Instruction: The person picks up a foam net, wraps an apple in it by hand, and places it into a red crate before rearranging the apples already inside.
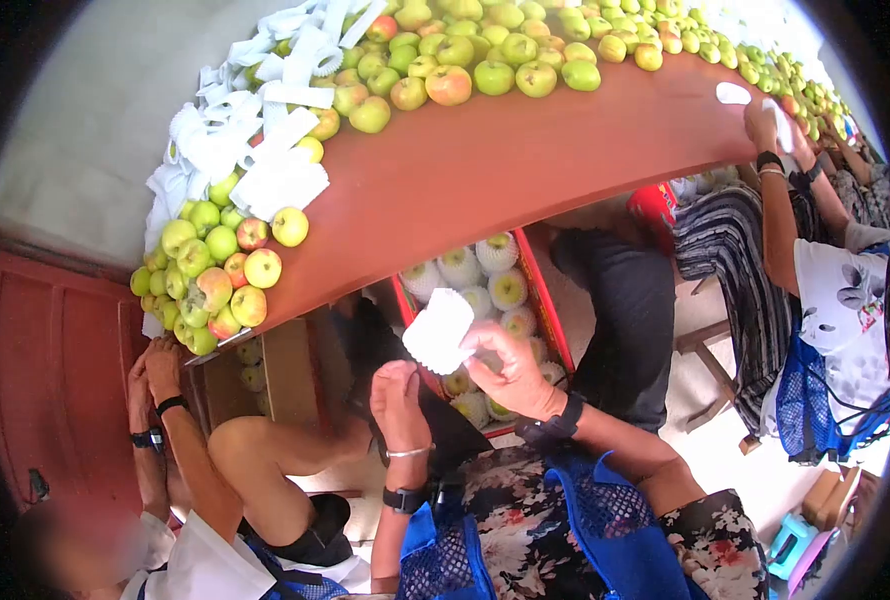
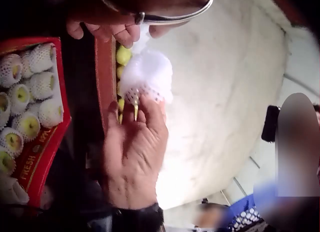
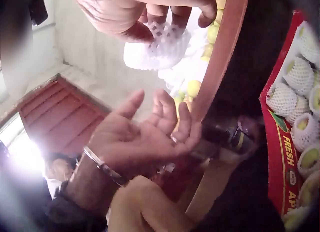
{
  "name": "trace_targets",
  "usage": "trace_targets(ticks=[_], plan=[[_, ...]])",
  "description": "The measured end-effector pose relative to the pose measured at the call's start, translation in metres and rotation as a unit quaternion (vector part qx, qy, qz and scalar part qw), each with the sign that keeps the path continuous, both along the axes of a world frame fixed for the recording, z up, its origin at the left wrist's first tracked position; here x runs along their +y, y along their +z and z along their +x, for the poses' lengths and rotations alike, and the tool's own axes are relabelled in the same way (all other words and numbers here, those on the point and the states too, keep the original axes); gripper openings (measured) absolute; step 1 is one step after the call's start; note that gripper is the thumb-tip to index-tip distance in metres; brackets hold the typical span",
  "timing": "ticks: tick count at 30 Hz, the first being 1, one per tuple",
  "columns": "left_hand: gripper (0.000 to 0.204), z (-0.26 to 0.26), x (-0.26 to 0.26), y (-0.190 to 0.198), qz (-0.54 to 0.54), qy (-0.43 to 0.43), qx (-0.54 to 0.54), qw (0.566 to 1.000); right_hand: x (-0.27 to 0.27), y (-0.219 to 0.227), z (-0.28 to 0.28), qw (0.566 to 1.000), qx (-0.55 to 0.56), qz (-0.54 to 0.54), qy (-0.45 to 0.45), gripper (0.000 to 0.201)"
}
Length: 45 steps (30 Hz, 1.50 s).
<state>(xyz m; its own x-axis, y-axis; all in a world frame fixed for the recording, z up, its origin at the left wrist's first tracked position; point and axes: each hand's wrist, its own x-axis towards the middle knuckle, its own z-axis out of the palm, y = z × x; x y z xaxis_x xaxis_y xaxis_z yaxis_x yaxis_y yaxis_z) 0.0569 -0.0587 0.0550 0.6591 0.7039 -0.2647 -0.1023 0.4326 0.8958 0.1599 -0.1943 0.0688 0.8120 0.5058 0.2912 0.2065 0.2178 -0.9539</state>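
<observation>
My right hand (image 1: pixel 517 370) pinches a white foam net sleeve (image 1: pixel 438 332) between thumb and fingers, above an apple box. In the left wrist view that sleeve (image 2: pixel 147 74) stands out from the fingertips of the right hand (image 2: pixel 135 159). My left hand (image 1: pixel 399 405), with a bracelet on its wrist, is raised just left of the sleeve and holds nothing. Its fingers are loosely bent in the right wrist view, where the left hand (image 3: pixel 147 132) appears palm-on below the sleeve (image 3: pixel 157 46).
The red box (image 1: pixel 568 345) below holds several net-wrapped apples (image 1: pixel 508 290). Loose apples (image 1: pixel 450 85) line the far side of the brown table (image 1: pixel 445 180). White foam sleeves (image 1: pixel 230 130) are heaped at its left. Other people sit on both sides; a cardboard box (image 1: pixel 290 370) stands left.
</observation>
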Motion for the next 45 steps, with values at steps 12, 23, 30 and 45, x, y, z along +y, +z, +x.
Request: trace_targets(ticks=[12,23,30,45], plan=[[0.057,-0.004,-0.007,0.01,-0.071,-0.196,-0.05,0.977,0.003,-0.008,-0.008,0.989,-0.004,-0.082,0.121,0.028],[0.041,-0.001,0.004,0.024,-0.018,-0.138,-0.055,0.989,0.009,-0.009,-0.006,0.971,0.205,-0.002,0.12,0.029],[0.047,-0.015,0.01,0.008,-0.221,-0.229,-0.074,0.945,0.016,-0.027,-0.001,0.897,0.333,-0.005,0.29,0.04],[0.045,-0.024,0.017,-0.016,-0.178,-0.227,-0.069,0.955,0.053,0.021,0.016,0.921,0.313,0.007,0.231,0.035]])
